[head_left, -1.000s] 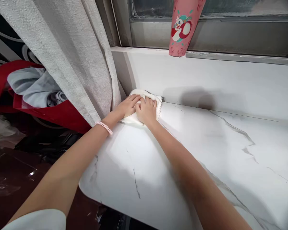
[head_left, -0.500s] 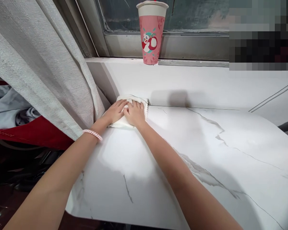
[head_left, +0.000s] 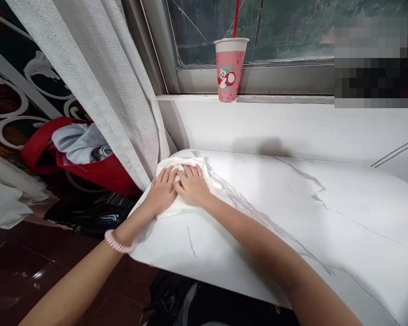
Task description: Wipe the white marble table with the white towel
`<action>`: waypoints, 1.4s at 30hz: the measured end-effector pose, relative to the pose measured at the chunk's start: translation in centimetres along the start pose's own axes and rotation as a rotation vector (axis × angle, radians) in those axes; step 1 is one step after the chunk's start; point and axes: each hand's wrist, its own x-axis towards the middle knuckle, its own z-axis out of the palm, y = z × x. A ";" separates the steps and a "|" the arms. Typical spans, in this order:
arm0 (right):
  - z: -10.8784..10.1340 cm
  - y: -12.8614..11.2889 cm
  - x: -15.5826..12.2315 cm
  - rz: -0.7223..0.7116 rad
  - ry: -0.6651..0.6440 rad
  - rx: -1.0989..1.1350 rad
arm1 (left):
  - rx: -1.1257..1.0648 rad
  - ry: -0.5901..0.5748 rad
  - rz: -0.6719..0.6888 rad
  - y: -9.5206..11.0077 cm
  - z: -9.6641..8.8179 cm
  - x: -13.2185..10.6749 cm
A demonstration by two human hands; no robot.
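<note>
A white cloth lies on the left end of the white marbled table, with its far edge short of the wall. My left hand rests flat on the cloth's left part, fingers stretched forward. Beside it, its thumb side close to the left hand, my right hand presses on the middle of the same cloth with fingers spread. Both palms face down, so their undersides are hidden. A pink coiled band circles my left wrist.
A pink paper cup with a red straw stands on the window ledge. A pale curtain hangs at the table's left end. Further left is a red bag holding grey cloth. The table's rounded corner and front edge drop to a dark red floor.
Both hands have drawn the cloth back from the far left corner by the wall, along the left end towards me. The view has shifted too, showing more floor and the red bag.
</note>
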 end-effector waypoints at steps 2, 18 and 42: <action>-0.2 -2.2 -2.1 -0.048 -0.014 0.024 | 0.016 0.021 -0.020 0.3 -0.3 -3.9; -4.9 -2.2 -11.5 -0.132 -0.048 0.025 | -0.018 0.065 -0.100 8.6 0.2 -10.8; -6.5 12.9 -1.5 0.431 0.194 -0.129 | -0.161 0.006 0.326 12.3 3.3 15.3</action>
